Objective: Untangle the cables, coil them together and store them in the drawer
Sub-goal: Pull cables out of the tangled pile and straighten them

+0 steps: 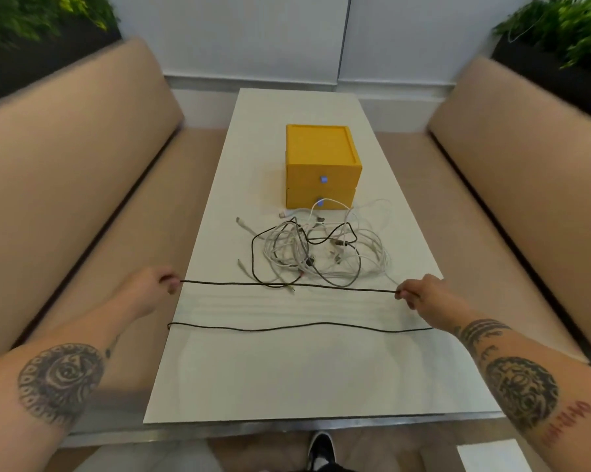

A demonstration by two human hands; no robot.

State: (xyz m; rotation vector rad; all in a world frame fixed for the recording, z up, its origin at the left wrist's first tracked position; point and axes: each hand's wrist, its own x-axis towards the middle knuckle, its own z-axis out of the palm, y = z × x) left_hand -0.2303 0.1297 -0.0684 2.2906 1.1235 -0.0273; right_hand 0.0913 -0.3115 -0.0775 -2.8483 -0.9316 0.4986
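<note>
Left hand (158, 282) and right hand (420, 291) are set wide apart, at either edge of the white surface (287, 376). Each has its fingers (171, 285) curled in a pinch on the black cable (287, 284).

- The stretch between the hands is pulled straight and taut, probably to draw it clear of the heap and take out its kinks before coiling.
- A second, slacker run of the black cable lies across the surface nearer the person.
- A further black loop sits in the tangle (324, 257), so the cable looks only partly freed.
- The tangle of white and grey cables lies mid-surface, just in front of the yellow drawer box (321, 158).
- One white lead arches against the lower drawer front (301, 199).
- Both drawers are closed.

Judgement: early stage. Nothing has been coiled or stored.
</note>
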